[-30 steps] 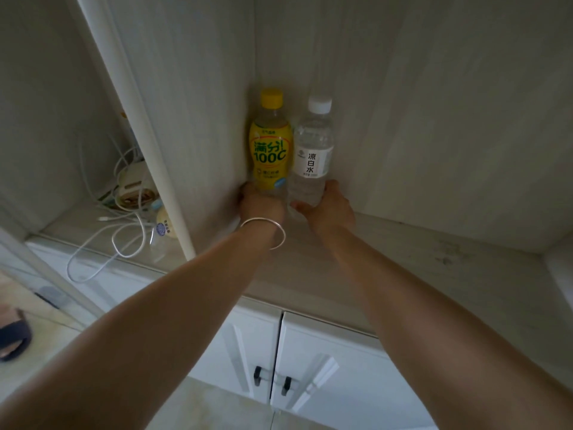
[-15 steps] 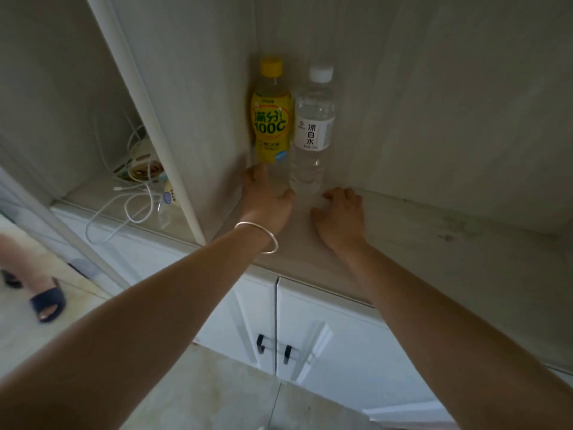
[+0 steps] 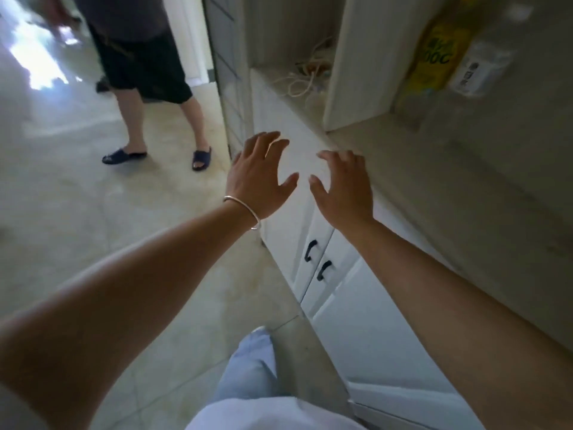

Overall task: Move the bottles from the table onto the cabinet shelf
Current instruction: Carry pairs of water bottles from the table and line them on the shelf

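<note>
Near the middle of the frame the left hand (image 3: 259,178), a thin silver bangle (image 3: 245,209) on its wrist, and the right hand (image 3: 344,189) hang with fingers spread apart, holding nothing, in front of the white cabinet doors with black handles (image 3: 316,262); in the upper right corner the blurred yellow-labelled plastic drink bottle (image 3: 434,57) and the clear plastic water bottle with a white label (image 3: 479,68) stand just beside each other on the pale wood-grain cabinet shelf (image 3: 434,169); a tangle of white cables (image 3: 302,79) lies in the neighbouring compartment at upper centre; at upper left another person's legs in dark blue slippers (image 3: 124,155) stand on the pale tiled floor (image 3: 77,197).
</note>
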